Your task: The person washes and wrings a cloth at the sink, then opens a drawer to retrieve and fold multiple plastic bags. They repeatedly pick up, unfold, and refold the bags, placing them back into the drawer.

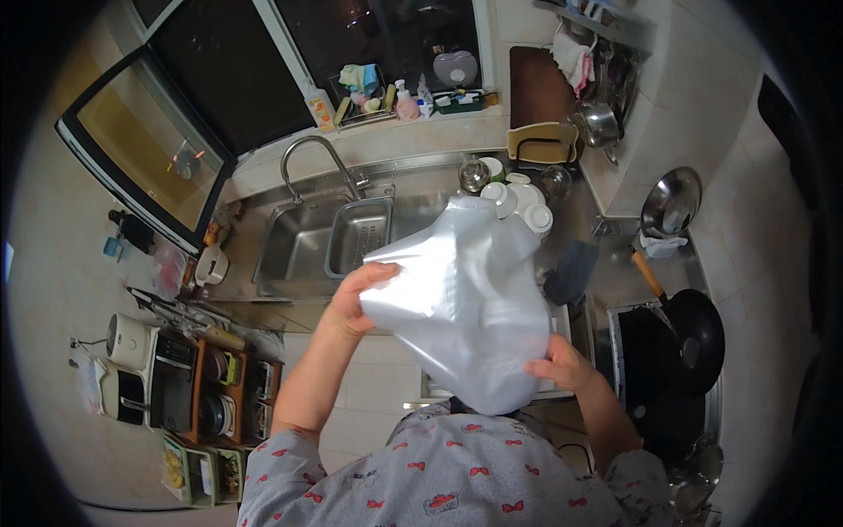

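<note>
A large translucent plastic bag (461,296) is spread between my two hands in front of my chest. My left hand (359,296) grips its left edge, thumb on top. Its lower right edge is pinched by my right hand (563,362). The plastic looks thin and glossy, with light glaring off its left half; whether anything is inside, I cannot tell. Partly hidden behind the bag, a pulled-out drawer (428,388) shows below the counter. White bowls and cups (520,197) stand on the counter just beyond the bag's far end.
A steel double sink (299,237) with a curved faucet (316,141) lies at the far left. On the right, a black wok (705,342) rests on the cooktop (649,369). A dark grey cloth-like item (571,271) lies near the counter edge. Wooden shelving (217,395) stands left.
</note>
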Demonstrator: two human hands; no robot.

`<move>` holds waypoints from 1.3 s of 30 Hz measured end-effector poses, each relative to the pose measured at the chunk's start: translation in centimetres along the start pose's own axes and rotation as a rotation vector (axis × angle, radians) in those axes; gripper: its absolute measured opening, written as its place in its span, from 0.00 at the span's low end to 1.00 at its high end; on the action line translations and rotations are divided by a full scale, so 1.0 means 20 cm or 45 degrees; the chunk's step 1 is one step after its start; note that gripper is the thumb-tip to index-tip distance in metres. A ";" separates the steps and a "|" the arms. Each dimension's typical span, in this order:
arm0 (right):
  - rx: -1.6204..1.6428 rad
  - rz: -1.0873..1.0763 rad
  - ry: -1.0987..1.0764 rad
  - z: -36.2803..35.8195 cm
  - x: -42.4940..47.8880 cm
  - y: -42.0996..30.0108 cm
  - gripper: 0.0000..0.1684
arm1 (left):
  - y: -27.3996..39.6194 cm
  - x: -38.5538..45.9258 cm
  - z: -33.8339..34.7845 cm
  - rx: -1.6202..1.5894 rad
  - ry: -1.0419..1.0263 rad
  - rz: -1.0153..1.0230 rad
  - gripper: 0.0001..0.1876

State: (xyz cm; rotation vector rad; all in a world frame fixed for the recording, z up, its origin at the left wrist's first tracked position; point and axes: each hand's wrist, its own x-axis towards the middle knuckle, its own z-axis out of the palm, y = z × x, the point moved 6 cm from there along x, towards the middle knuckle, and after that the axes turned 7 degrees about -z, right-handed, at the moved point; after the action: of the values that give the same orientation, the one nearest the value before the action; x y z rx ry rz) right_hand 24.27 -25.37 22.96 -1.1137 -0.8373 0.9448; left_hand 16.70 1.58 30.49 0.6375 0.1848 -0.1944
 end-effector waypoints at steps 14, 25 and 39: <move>0.871 -0.419 0.000 -0.09 0.44 0.04 0.47 | 0.34 -0.26 0.47 1.004 0.541 -0.026 0.27; 1.447 -0.228 -0.008 0.12 0.53 -0.04 0.53 | 0.42 -0.21 0.31 1.027 0.584 -0.042 0.27; 1.113 -0.045 -0.113 0.14 0.61 0.38 0.47 | 0.39 -0.07 0.14 0.445 0.656 -0.278 0.22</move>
State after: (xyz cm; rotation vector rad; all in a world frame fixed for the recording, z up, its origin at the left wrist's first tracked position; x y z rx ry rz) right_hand 24.83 -11.83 17.35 -0.3005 -0.4190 1.1691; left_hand 17.58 6.23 37.38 1.0104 0.7299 -0.2730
